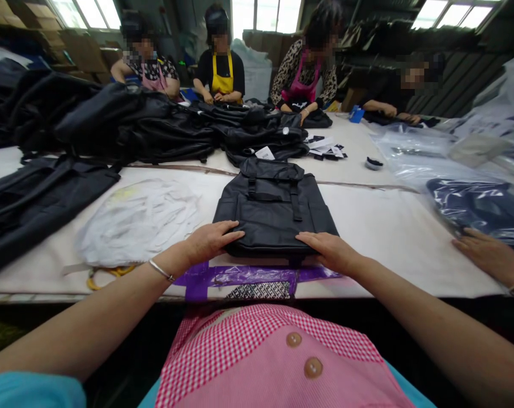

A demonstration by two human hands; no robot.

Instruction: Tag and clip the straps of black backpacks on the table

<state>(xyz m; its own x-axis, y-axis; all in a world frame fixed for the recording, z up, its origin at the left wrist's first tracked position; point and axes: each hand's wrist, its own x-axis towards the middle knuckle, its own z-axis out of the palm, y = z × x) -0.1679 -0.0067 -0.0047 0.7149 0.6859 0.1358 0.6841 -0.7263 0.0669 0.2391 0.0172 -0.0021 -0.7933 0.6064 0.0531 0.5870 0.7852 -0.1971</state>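
Note:
A black backpack (267, 218) lies flat in front of me, its flap and buckle straps facing up and its top pointing away. My left hand (214, 241) grips the lower left corner, with a thumb and finger showing on the front panel. At the lower right corner, my right hand (328, 249) holds the bag the same way. The fingers tucked round the sides are partly hidden. A white paper tag (264, 153) sticks up behind the bag's top. Purple tape (248, 276) runs along the table edge below the bag.
A bundled white plastic bag (140, 221) and another black bag (39, 198) lie to the left. Black backpacks (154, 124) are heaped behind, near loose tags (325, 147). A co-worker's hand (490, 255) touches a plastic-wrapped bag (481, 207) at right. Several people work across the table.

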